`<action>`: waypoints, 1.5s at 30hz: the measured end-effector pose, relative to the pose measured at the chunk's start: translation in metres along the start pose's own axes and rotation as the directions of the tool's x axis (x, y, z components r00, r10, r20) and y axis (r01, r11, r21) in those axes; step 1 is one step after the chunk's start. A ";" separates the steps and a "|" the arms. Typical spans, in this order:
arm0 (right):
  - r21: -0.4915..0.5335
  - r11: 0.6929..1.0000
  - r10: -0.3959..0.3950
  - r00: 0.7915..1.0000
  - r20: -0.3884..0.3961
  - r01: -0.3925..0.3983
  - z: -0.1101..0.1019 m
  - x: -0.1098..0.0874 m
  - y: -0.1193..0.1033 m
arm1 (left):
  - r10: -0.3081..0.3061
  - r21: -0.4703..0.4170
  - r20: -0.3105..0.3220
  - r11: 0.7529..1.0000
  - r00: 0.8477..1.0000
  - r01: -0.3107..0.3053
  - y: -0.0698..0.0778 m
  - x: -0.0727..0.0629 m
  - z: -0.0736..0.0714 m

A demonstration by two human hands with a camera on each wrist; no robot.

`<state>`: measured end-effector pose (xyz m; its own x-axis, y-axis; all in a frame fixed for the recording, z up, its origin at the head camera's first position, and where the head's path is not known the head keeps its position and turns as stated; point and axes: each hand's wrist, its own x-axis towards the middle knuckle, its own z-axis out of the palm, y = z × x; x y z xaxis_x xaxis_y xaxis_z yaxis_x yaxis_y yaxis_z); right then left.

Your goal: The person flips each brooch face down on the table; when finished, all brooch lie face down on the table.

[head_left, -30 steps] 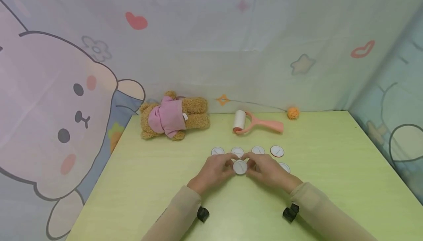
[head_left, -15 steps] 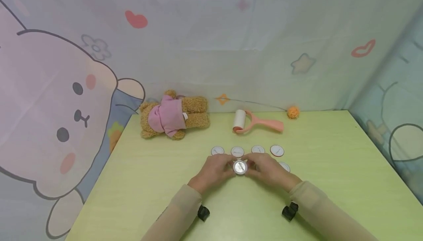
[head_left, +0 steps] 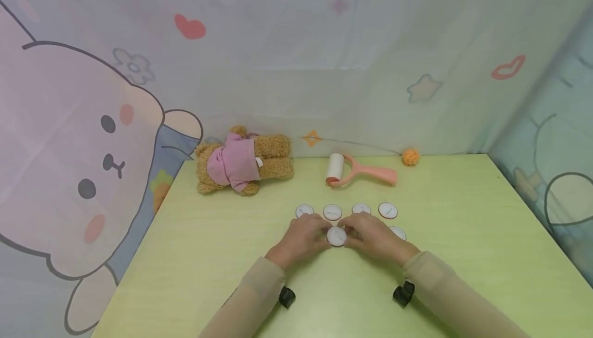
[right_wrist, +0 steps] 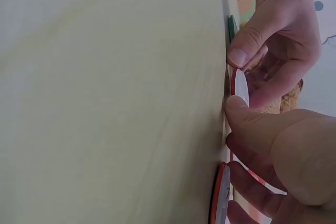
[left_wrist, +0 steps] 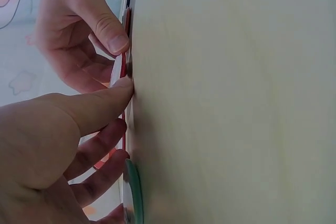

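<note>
A white round pin badge [head_left: 336, 236], back side up with a thin pin line across it, lies between the two hands at the middle of the table. My left hand [head_left: 303, 240] holds its left edge with thumb and fingers. On the opposite edge, my right hand [head_left: 377, 237] grips it the same way. Seen from the side in the right wrist view, this badge [right_wrist: 240, 85] has a red rim and lies at or just above the tabletop. A green-rimmed badge [left_wrist: 135, 190] sits by my left fingers in the left wrist view. Another red-rimmed badge [right_wrist: 219, 192] is beside my right fingers.
Behind the hands runs a row of several similar badges [head_left: 387, 210]; one more badge [head_left: 397, 233] is partly covered by the right hand. Farther back lie a teddy bear [head_left: 241, 163] in a pink top, a lint roller [head_left: 361, 170] and an orange ball [head_left: 410, 157] on a string.
The held badge glinted half a second ago and now looks flatter and slightly nearer me. Both hands stay at its edges, their forefingers a little farther apart.
</note>
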<state>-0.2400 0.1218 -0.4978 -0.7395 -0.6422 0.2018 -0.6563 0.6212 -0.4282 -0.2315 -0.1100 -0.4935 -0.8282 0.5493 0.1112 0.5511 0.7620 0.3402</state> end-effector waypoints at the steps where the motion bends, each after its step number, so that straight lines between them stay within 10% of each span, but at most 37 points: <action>1: -0.002 1.000 -0.001 1.000 0.002 0.001 0.000 0.000 0.000 | -0.002 0.003 0.004 1.000 1.000 0.002 0.000 0.000 0.000; 29: -0.056 0.998 -0.014 1.000 -0.004 0.014 0.002 0.000 0.003 | -0.015 -0.040 0.008 0.999 1.000 0.015 -0.005 0.002 0.000; 45: -0.025 1.000 -0.007 1.000 0.006 0.007 -0.001 0.007 -0.008 | -0.083 -0.284 0.060 0.954 0.995 0.097 -0.035 -0.021 -0.028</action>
<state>-0.2403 0.1128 -0.4926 -0.7340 -0.6490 0.1999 -0.6651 0.6277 -0.4044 -0.2358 -0.1575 -0.4817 -0.8634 0.5037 0.0267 0.4169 0.6827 0.6001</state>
